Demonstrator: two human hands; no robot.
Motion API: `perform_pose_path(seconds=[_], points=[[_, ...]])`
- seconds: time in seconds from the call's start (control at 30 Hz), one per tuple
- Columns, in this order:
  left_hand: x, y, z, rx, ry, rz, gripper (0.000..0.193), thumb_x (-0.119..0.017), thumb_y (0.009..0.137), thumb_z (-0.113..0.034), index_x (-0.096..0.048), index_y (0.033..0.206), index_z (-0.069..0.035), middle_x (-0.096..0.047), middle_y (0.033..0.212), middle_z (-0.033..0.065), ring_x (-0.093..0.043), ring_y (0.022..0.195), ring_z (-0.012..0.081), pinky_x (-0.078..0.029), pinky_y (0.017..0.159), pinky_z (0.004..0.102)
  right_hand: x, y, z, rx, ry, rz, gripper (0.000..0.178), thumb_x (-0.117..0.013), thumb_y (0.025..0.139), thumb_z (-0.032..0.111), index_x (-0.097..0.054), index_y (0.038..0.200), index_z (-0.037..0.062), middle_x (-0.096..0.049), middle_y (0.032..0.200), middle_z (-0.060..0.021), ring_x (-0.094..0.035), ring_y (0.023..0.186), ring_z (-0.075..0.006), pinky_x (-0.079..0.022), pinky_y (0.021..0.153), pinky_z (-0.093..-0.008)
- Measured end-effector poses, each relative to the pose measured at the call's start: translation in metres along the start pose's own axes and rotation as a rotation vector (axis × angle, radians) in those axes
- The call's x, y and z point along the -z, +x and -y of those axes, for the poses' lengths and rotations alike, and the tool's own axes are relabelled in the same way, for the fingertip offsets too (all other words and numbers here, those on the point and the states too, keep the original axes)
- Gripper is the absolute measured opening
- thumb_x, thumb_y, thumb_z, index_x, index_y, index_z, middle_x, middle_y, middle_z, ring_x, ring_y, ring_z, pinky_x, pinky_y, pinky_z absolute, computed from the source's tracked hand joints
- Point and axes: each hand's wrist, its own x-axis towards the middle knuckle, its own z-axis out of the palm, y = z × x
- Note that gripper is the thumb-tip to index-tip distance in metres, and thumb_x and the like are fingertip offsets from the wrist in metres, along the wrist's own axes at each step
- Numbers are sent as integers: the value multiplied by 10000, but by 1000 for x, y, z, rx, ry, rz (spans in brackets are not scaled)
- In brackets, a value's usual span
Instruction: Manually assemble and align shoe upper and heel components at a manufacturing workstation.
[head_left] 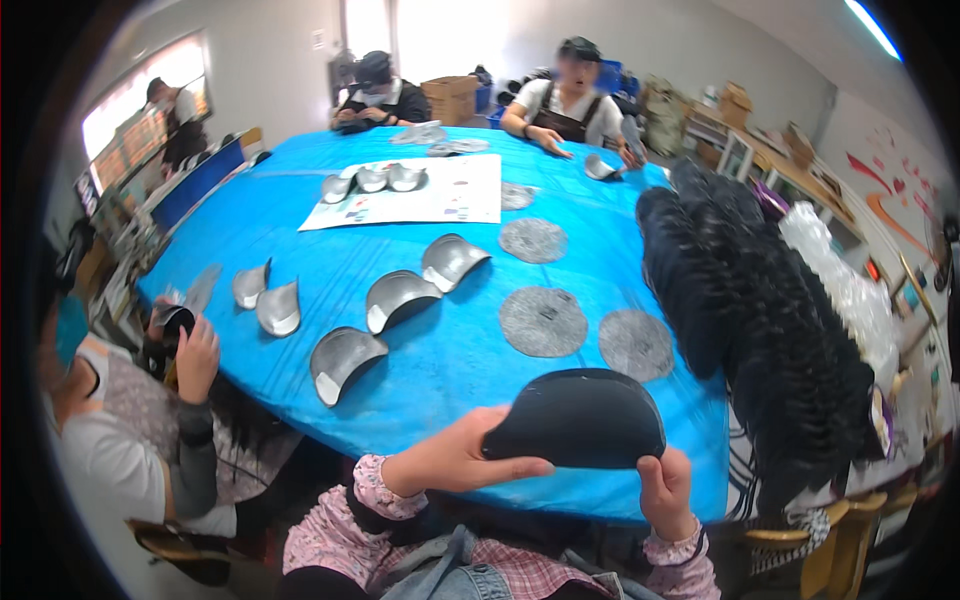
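I hold a black curved piece, shaped like a cap visor (575,418), in front of me near the table's edge. My left hand (455,450) grips its left end, the thumb lying along the lower edge. My right hand (668,490) pinches the lower right corner between thumb and fingers. Beyond it lie two round grey fabric discs, one disc (543,322) straight ahead and another disc (636,345) to the right. Left of these, a curved grey shell (345,362) with a pale end stands on the blue-covered table (440,390), with a second shell (402,300) farther off.
A long stack of black curved pieces (740,320) lines the right side, beside clear plastic wrapping (835,270). A white printed sheet (455,195) carries several shells. At the left, a co-worker's hand (198,360) holds a dark piece. Other people sit across the table.
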Motion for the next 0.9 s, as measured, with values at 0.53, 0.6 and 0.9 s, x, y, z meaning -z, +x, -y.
perform_pose_path(seconds=[0.53,0.6,0.9], points=[[-27,3,4,-258,34,173,419,-592,913,-235,-495,1236,15,-559,1216,149,-491,1075,147,-390,928,309,3,-18,22,-250,381,20,242,-632,856,142,-618,1008,-46,-649,917,-48,-563,860,-103,-443,751,-257],[-20,5,-6,14,-151,288,389,-557,927,-242,-505,1216,13,-577,1117,166,-543,1032,231,-417,873,327,1,-25,26,-192,134,-60,224,-612,848,105,-617,1017,-42,-650,920,-85,-587,876,-143,-454,772,-283],[-8,21,15,250,-211,-64,298,-532,947,-240,-610,1067,22,-628,831,44,-521,755,78,-434,670,258,-19,17,20,-66,-75,-67,215,-631,847,86,-620,1024,-36,-654,874,-160,-641,741,-254,-481,658,-311]])
